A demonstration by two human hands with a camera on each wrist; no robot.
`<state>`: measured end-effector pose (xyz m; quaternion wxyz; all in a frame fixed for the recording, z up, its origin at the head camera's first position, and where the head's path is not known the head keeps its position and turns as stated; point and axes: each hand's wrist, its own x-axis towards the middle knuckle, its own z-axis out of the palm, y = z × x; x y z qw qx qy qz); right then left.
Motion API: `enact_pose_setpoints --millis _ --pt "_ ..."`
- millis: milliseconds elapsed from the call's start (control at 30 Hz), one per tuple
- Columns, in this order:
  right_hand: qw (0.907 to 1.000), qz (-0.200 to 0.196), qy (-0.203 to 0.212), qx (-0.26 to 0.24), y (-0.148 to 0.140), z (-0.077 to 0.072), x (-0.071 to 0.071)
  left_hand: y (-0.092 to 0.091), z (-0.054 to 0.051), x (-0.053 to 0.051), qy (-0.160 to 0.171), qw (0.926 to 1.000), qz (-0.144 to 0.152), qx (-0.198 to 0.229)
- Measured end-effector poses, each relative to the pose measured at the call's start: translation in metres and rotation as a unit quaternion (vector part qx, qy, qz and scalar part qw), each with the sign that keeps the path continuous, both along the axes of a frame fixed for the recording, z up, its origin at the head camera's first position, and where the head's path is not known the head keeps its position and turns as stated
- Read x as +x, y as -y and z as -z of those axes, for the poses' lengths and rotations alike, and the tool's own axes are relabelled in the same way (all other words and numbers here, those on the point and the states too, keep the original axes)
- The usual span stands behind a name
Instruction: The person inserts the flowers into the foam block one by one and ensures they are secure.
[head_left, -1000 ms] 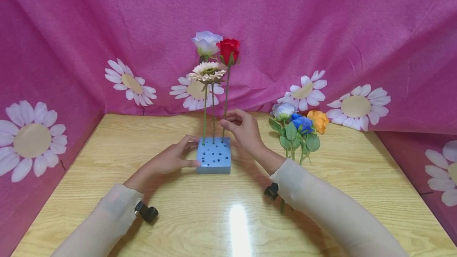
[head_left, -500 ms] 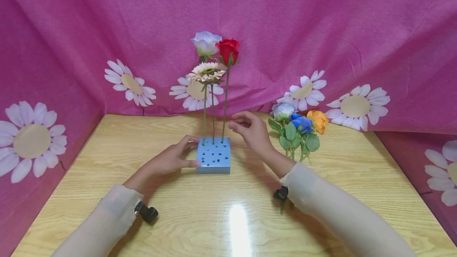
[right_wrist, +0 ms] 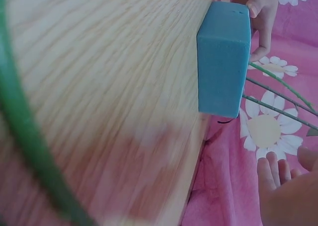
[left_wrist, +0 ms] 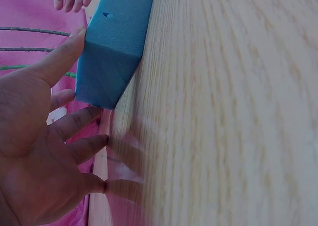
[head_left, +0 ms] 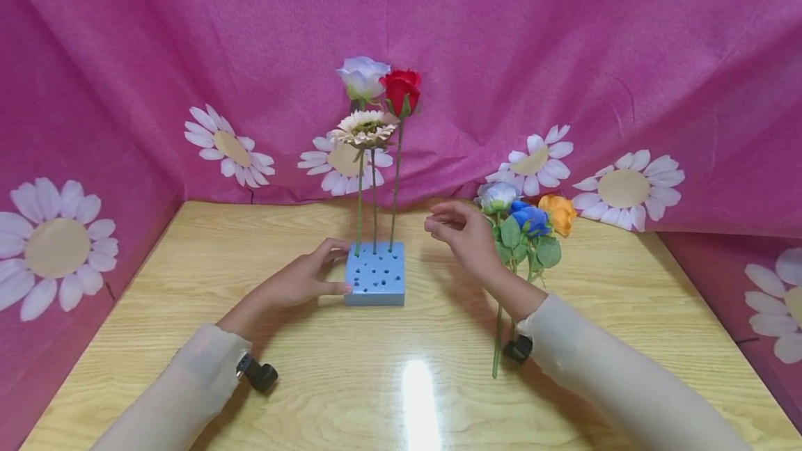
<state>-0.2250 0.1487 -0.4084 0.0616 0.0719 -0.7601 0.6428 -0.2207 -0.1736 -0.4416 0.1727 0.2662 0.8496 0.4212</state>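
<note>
A blue foam block (head_left: 376,297) with many small holes lies on the table. Three artificial flowers stand upright along its far edge: a pale white rose (head_left: 363,78), a cream gerbera (head_left: 365,129) and a red rose (head_left: 402,93). At the block's left side my left hand (head_left: 301,278) holds it by the corners, its thumb (left_wrist: 64,54) against the top edge. To the right of the block, my right hand (head_left: 468,236) hovers with loosely bent fingers and nothing in them. In the right wrist view, a gap separates this hand (right_wrist: 288,193) from the stems.
Behind and right of my right hand lie more artificial flowers: a white one (head_left: 497,195), a blue one (head_left: 531,218) and an orange one (head_left: 557,214), stems partly under the forearm. A pink daisy-print cloth (head_left: 438,33) encloses the wooden table (head_left: 326,381) at the back and sides.
My right hand has let go of the red rose's stem and moved right, toward the lying flowers. The red rose stays upright in the block. My left hand has not moved.
</note>
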Motion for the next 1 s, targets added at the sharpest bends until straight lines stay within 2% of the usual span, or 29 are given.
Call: enact_pose_setpoints --millis 233,467,833,1000 --pt "0.9999 0.006 0.014 -0.003 -0.015 -0.002 0.007 0.000 -0.001 0.000 0.002 1.0000 -0.002 -0.009" --pt "0.9998 0.005 0.016 -0.008 -0.029 0.003 0.013 0.000 0.001 -0.002 -0.004 1.0000 0.003 -0.003" --pt "0.9995 0.018 0.012 0.022 -0.054 0.007 0.033 0.001 0.002 -0.001 -0.002 1.0000 0.001 -0.006" --pt "0.9987 0.031 0.028 0.030 -0.064 0.006 0.043 0.001 0.002 -0.001 0.003 1.0000 -0.002 -0.001"
